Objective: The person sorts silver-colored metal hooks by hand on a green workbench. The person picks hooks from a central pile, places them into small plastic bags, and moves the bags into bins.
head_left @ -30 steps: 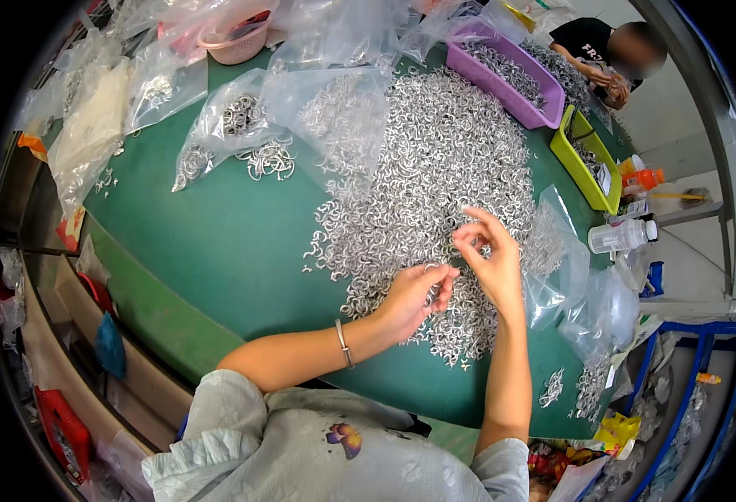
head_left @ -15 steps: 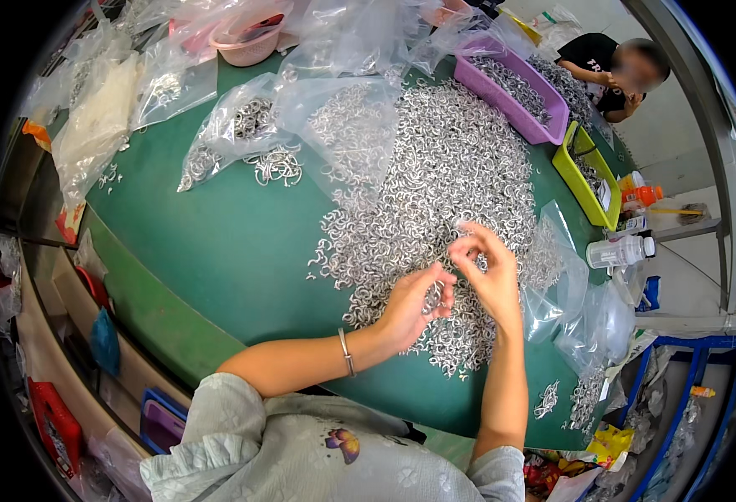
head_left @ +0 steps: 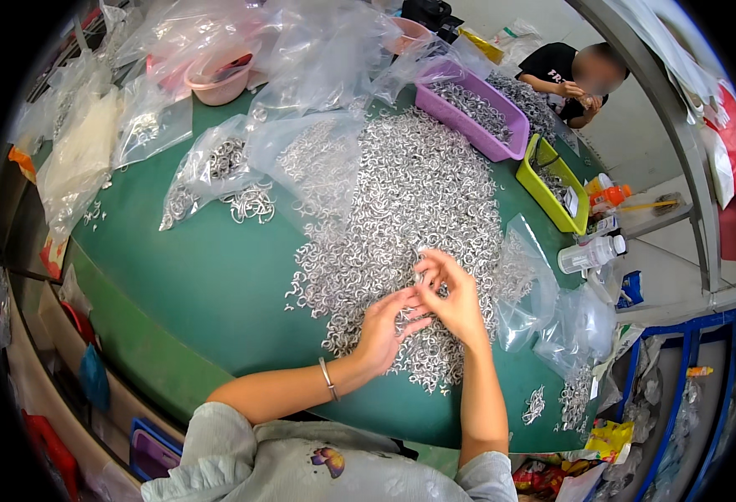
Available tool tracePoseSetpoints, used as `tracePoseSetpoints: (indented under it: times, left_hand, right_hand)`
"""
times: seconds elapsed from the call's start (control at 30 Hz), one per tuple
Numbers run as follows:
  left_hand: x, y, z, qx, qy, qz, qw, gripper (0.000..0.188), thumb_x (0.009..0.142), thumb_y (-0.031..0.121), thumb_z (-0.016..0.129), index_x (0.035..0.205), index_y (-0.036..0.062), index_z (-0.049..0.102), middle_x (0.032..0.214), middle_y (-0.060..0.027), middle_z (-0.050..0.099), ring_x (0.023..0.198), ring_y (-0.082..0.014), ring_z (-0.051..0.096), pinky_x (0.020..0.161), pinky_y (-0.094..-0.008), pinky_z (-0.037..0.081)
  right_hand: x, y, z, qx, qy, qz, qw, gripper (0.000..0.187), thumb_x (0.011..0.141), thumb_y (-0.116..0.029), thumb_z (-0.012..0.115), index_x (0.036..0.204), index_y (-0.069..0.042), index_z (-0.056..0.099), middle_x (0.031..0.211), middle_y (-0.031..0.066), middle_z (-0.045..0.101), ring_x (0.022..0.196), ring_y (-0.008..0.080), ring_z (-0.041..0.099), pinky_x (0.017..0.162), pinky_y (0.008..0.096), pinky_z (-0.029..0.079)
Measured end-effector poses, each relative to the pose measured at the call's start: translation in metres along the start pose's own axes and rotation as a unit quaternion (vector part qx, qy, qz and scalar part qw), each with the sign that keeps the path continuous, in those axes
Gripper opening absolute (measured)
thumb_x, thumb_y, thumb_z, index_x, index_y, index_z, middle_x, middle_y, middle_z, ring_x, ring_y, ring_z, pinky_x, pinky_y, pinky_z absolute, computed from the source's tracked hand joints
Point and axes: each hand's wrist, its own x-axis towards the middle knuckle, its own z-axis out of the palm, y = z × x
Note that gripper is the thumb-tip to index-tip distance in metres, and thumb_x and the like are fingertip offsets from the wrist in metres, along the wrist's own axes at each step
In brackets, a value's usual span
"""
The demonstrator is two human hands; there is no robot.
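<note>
A large heap of small silvery metal rings and hooks (head_left: 418,184) covers the middle of the green table. Over its near side, my left hand (head_left: 380,330) is held with its fingers stretched out and apart, a metal bangle (head_left: 328,379) on its wrist. My right hand (head_left: 453,299) comes in from the right, thumb and forefinger curled together in a pinch. Its fingertips meet those of my left hand. Whatever the pinch holds is too small to make out against the metal pieces behind it.
Clear plastic bags (head_left: 209,171) with metal pieces lie left of the heap. A purple basket (head_left: 514,151) and a green basket (head_left: 584,222) stand at far right, near a plastic bottle (head_left: 589,253). Pink bowls (head_left: 220,88) sit far left. Another person (head_left: 556,71) works beyond the baskets.
My view has shifted, so the table appears farther left and lower. My left fingers have straightened from a curl, and my two hands have come together at the fingertips.
</note>
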Motion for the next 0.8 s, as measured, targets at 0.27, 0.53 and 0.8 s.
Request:
tracePoseSetpoints:
  times: [0.27,0.53,0.8]
  left_hand:
    - [0.002,-0.003,-0.014,0.008,-0.091,-0.104,0.990,0.027,0.092,0.026,0.050,0.076,0.0045,0.054,0.070,-0.0086,0.056,0.063,-0.0154,0.054,0.056,-0.0276,0.043]
    - [-0.001,0.000,-0.007,0.024,-0.079,-0.107,0.991,0.035,0.090,0.023,0.052,0.061,0.0056,0.046,0.067,-0.0120,0.054,0.059,-0.0194,0.049,0.054,-0.0295,0.038]
    - [-0.002,0.000,-0.006,0.030,-0.048,-0.095,0.994,0.028,0.093,0.025,0.048,0.082,0.0004,0.057,0.074,-0.0113,0.057,0.064,-0.0169,0.052,0.058,-0.0293,0.042]
  right_hand:
    - [0.028,0.011,0.009,-0.069,-0.009,-0.089,0.994,0.044,0.075,-0.002,0.065,0.117,-0.007,0.055,0.104,0.0030,0.064,0.093,0.0180,0.055,0.088,0.0319,0.040]
    - [0.039,0.026,0.022,-0.245,0.003,-0.239,0.940,0.032,0.073,0.001,0.062,0.104,-0.005,0.059,0.089,0.0088,0.060,0.086,0.0260,0.054,0.078,0.0360,0.043]
    - [0.022,0.022,0.013,-0.119,0.089,-0.117,0.982,0.032,0.076,0.007,0.058,0.106,-0.005,0.059,0.080,0.0089,0.056,0.075,0.0198,0.055,0.069,0.0295,0.046]
